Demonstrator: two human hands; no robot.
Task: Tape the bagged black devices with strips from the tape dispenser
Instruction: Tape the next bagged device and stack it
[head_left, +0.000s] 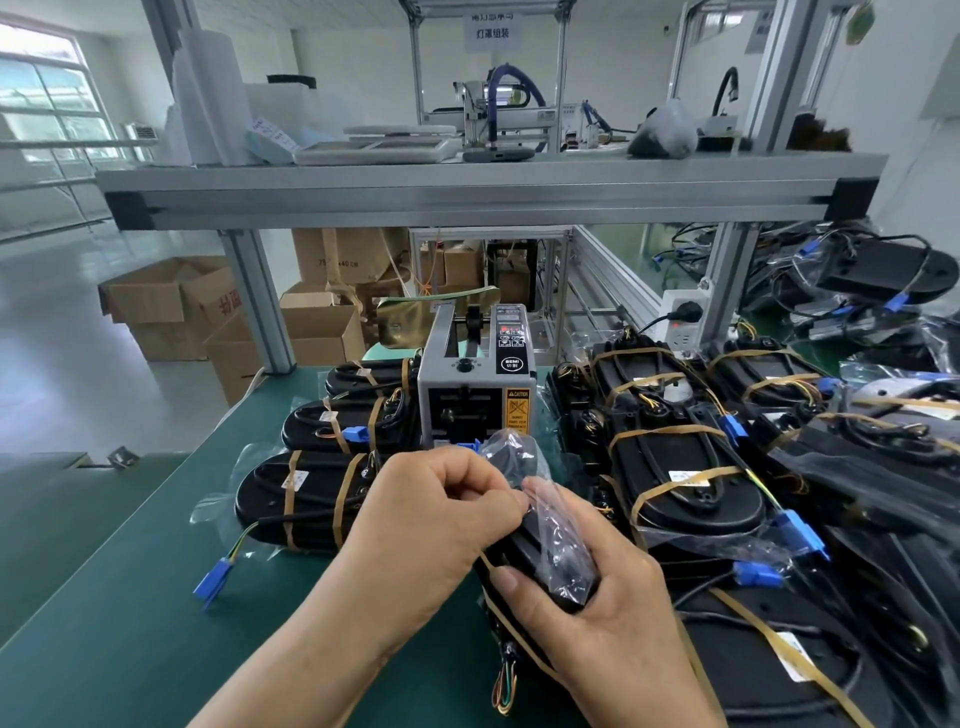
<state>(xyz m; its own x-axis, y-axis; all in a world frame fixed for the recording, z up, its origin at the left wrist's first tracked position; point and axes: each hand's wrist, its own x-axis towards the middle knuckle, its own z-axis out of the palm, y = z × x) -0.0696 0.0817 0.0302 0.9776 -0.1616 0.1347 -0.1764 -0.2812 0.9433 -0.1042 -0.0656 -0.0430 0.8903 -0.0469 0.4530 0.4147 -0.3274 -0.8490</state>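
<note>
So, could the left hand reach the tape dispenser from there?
Probably yes. The tape dispenser stands just beyond the left hand, with only loose bag plastic between. That hand is pinching the bagged device, so it must let go first.

— Bright, evenly lit; daylit from windows at far left, blown out to white.
— Only faint, soft shadows. Glare on the crinkled plastic bag; bowed lines near the edges; slightly soft throughout.
</note>
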